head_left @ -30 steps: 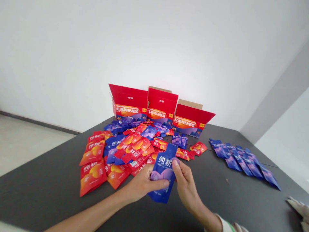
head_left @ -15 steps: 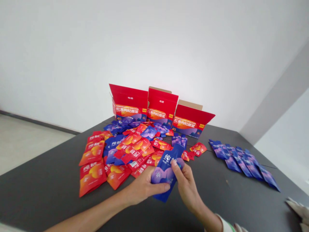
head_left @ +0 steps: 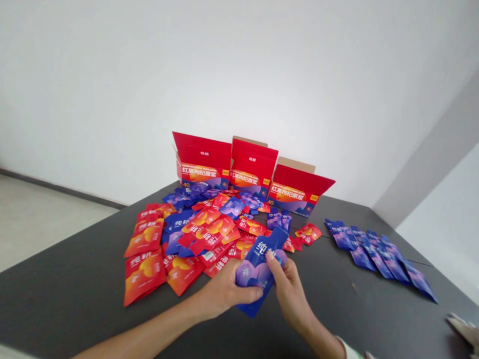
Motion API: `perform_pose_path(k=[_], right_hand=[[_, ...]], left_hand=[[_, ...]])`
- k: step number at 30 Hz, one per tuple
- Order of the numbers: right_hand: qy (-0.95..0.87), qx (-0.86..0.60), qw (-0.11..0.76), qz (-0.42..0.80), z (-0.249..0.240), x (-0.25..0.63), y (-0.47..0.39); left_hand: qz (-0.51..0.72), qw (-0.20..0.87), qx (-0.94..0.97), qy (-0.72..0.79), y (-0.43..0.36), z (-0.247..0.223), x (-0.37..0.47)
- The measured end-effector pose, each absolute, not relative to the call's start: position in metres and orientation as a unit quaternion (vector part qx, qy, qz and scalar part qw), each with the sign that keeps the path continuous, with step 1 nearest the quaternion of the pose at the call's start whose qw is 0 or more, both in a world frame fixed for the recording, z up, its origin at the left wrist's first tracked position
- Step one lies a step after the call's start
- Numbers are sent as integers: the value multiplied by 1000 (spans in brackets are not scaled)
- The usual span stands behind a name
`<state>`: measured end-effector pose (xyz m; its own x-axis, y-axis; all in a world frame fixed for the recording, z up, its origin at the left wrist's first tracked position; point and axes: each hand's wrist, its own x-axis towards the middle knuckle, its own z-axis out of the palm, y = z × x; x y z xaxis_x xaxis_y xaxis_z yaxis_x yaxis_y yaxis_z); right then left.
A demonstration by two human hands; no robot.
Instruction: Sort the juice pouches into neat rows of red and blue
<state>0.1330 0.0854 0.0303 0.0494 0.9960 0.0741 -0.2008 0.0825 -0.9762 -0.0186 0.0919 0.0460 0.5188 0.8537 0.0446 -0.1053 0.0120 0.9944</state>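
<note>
dark grey table [head_left: 322,299] up against a plain white wall [head_left: 239,70], red open-flapped cartons [head_left: 290,189] at its back, left hand [head_left: 228,290] and right hand [head_left: 286,284] both pinching one blue spouted pouch [head_left: 258,271], grips closed on it, pouch in front of the cartons

On my feed, the pouch [head_left: 257,258] between my fingers [head_left: 276,267] is deep blue, printed with rounded purple fruit and white characters. Beyond and left of my fingers, I see red packets [head_left: 145,274] with orange-yellow fruit and white lettering, mixed with blue packets [head_left: 174,242] in the same blue-and-purple print. Past them, three boxes [head_left: 253,162] show me plain red raised flaps with small white characters, above fronts patterned in orange, purple and dark blue. The pouches [head_left: 377,254] right of my fingers repeat the blue and purple; the tabletop [head_left: 333,299] beneath is dark grey.
</note>
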Motion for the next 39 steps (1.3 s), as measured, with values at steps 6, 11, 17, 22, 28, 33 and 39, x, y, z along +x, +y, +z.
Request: perform_pose_path(k=[6,11,17,22,28,33,39], right_hand=[[-548,-385,511,539,35,133,81],[-510,-380,545,546,40,134,83],[-568,-332,533,532,39,129,81],[-546,-320,540,554,44,139,81],[-445,-378,610,536,70,206,87],[-299,-501,724,369,58,332,105],[-188,-635,736,141,9,498,122]], left_hand=[[435,615,524,397,88,49,-18],[395,641,546,366,91,48,-21],[425,582,563,405,93,43,-21],[392,570,624,362,96,40,-21],[393,575,663,273,102,43,-24],[406,573,650,290,109,41,-26],[407,542,668,307,115,34,-26]])
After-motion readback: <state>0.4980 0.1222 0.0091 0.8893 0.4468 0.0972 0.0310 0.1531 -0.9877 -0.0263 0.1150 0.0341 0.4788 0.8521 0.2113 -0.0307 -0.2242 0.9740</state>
